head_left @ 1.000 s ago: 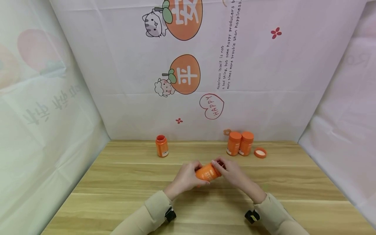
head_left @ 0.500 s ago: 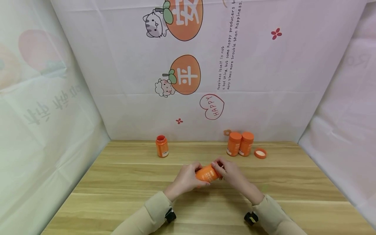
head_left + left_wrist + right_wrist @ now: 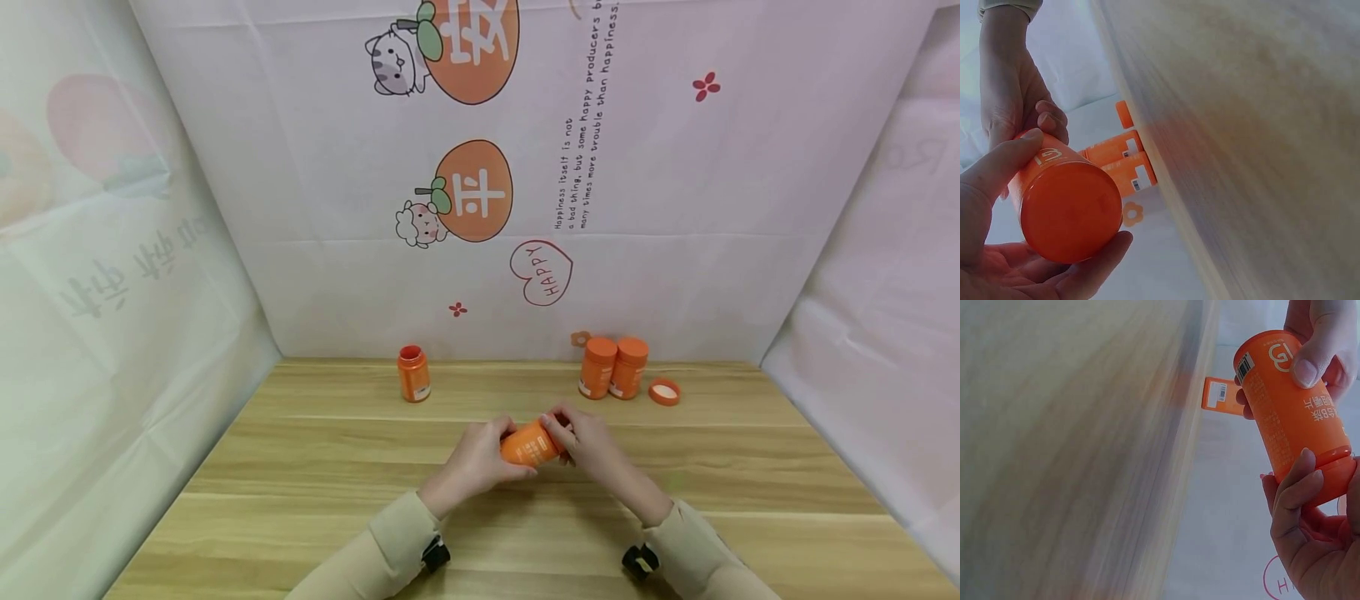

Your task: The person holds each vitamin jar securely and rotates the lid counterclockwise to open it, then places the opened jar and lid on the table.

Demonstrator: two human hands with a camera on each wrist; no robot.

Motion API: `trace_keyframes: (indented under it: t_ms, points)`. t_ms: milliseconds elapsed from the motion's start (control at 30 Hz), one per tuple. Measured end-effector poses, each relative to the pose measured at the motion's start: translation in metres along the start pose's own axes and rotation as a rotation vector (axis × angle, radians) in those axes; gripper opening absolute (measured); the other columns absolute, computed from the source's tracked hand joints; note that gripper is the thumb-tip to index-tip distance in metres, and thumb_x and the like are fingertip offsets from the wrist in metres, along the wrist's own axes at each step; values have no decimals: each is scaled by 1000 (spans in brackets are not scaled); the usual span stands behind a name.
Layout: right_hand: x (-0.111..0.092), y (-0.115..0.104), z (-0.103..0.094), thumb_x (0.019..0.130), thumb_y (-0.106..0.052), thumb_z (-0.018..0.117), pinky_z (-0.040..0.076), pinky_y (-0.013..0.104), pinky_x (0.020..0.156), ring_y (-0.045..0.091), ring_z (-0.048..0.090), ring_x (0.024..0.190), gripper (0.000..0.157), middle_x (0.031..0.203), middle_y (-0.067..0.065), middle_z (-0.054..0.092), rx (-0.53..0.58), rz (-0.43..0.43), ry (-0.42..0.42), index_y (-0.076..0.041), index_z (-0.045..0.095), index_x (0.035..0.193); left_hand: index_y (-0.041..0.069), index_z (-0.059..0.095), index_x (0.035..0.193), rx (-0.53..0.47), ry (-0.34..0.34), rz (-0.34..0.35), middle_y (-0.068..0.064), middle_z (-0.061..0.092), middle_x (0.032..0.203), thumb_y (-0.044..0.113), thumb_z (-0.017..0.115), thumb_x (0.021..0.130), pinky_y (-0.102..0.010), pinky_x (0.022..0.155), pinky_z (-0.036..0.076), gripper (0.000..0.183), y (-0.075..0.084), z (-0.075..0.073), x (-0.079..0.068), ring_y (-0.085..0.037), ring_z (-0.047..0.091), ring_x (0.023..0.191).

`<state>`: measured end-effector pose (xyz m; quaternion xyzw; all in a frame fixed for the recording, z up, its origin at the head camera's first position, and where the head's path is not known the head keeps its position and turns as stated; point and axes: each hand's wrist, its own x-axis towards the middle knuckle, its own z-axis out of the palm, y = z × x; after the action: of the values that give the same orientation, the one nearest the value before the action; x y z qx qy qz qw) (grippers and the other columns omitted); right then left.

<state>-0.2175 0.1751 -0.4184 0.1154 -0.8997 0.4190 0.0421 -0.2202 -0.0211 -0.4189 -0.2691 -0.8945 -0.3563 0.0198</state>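
An orange pill bottle (image 3: 529, 445) with white lettering is held tilted over the table, its base toward the left. My left hand (image 3: 480, 454) grips the body, thumb along the near side; the left wrist view looks straight at the round bottom of the bottle (image 3: 1072, 212). At the other end, my right hand (image 3: 592, 437) has its fingers curled round the orange cap (image 3: 1336, 480). In the right wrist view that cap sits on the neck, partly hidden by the fingers.
An uncapped orange bottle (image 3: 414, 375) stands at the back left of the wooden table (image 3: 337, 475). Two capped bottles, a left one (image 3: 597, 368) and a right one (image 3: 628, 368), stand side by side at the back right. Beside them a loose cap (image 3: 664, 392) lies inside up.
My right hand has shifted slightly and its fingers have closed further round the cap end. The left hand and the bottle have barely moved.
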Motion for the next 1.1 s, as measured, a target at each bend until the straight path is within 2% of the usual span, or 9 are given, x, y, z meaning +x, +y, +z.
trace_keyframes:
  t_ms: [200, 467, 600, 767, 1100]
  points:
    - [-1, -3, 3, 99, -30, 50, 45, 25, 45, 13, 51, 49, 24, 68, 2, 56, 20, 40, 29, -9, 61, 100, 12, 61, 100, 90, 20, 17, 2, 67, 89, 32, 88, 62, -19, 64, 46, 51, 2, 2, -1, -4, 56, 72]
    - [-5, -9, 5, 98, -41, 47, 44, 25, 44, 11, 51, 47, 35, 66, 1, 55, 16, 36, 65, -9, 61, 100, 10, 63, 99, 241, 88, 90, 2, 67, 87, 31, 87, 63, -22, 65, 48, 48, 9, 3, -4, -6, 58, 72]
    - [-6, -10, 4, 99, -35, 48, 45, 25, 44, 12, 51, 47, 29, 69, 1, 56, 5, 7, 73, -10, 61, 98, 10, 66, 102, 217, 97, 91, 2, 68, 87, 28, 85, 65, -21, 64, 47, 45, 10, 1, -6, -5, 57, 71]
    - [-8, -11, 3, 99, -27, 50, 46, 24, 45, 9, 51, 47, 21, 77, 1, 58, -41, -72, 76, -8, 60, 98, 11, 68, 108, 106, 53, 57, 3, 69, 92, 27, 85, 67, -20, 66, 47, 47, 8, 0, -6, -3, 57, 75]
    - [-9, -9, 3, 98, -30, 50, 45, 23, 45, 7, 50, 47, 24, 77, 1, 57, -45, -132, 80, -8, 60, 99, 10, 67, 114, -12, -12, 10, 2, 69, 99, 26, 85, 67, -22, 69, 48, 52, 7, -4, -4, -4, 57, 79]
